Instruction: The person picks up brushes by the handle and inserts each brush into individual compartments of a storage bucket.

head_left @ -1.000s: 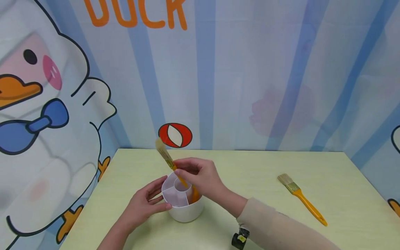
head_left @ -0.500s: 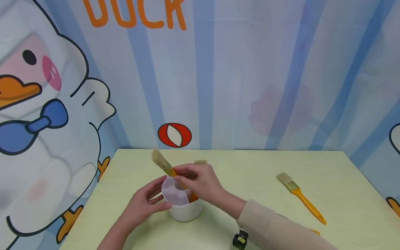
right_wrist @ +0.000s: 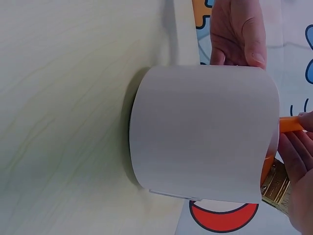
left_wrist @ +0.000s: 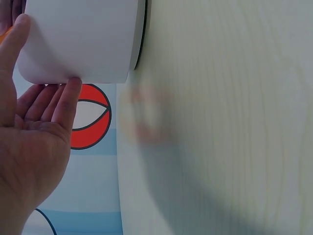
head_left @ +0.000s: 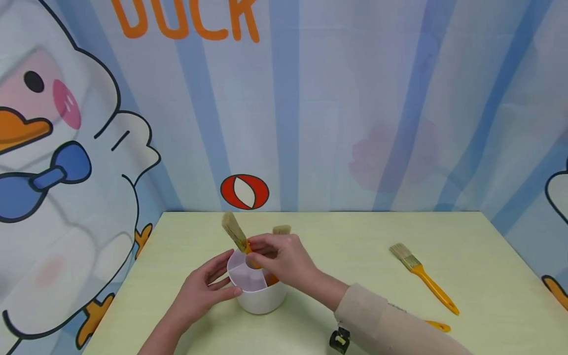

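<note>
A white round holder [head_left: 262,301] with inner dividers stands upright on the table. My left hand [head_left: 199,298] grips it from the left, thumb near the front rim and fingers round the far side; in the left wrist view, fingertips touch its white wall [left_wrist: 80,44]. Between thumb and fingers my right hand [head_left: 286,259] pinches a yellow-handled paintbrush [head_left: 233,230], bristles up and leaning left. Its handle [right_wrist: 289,124] points down into the holder's round middle compartment. Another paintbrush [head_left: 281,230] stands bristles up in the right compartment, partly hidden behind my right hand.
On the pale table [head_left: 346,246], a flat yellow-handled paintbrush [head_left: 423,278] lies to the right. Below it, another yellow handle end [head_left: 438,326] shows beside my right sleeve [head_left: 390,320], which hides the rest. A printed curtain [head_left: 328,108] hangs behind the table.
My right hand has lowered the paintbrush deeper into the holder. The standing brush's bristles and a second handle end on the table have come into view. My left hand stays on the holder.
</note>
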`<action>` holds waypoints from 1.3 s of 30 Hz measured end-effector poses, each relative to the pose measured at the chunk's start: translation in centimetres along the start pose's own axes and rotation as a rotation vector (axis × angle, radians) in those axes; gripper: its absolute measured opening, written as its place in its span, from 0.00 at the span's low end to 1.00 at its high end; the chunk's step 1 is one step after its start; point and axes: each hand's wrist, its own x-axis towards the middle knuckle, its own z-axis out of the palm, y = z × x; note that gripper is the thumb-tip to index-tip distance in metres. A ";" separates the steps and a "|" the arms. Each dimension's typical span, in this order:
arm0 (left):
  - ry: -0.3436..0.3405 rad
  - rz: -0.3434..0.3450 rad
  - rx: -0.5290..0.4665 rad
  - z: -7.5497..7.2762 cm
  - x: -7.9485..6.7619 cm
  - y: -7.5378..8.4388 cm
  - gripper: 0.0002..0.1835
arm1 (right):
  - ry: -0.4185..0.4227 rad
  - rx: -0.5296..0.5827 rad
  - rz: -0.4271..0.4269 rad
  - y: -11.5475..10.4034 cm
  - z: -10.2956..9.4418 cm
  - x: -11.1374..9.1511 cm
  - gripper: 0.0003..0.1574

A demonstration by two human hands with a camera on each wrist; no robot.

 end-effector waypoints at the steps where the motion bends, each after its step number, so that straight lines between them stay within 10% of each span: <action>1: 0.002 0.000 0.000 0.0 0.0 0.0 0.48 | -0.006 -0.001 0.010 0.0 0.0 0.0 0.18; 25: 0.012 0.030 -0.010 0.2 -0.2 -0.3 0.48 | -0.157 -0.360 -0.136 -1.1 -0.5 0.2 0.22; 39: 0.035 0.003 -0.012 0.3 -0.4 0.0 0.48 | -0.119 -0.102 -0.046 -1.6 -5.4 -1.7 0.30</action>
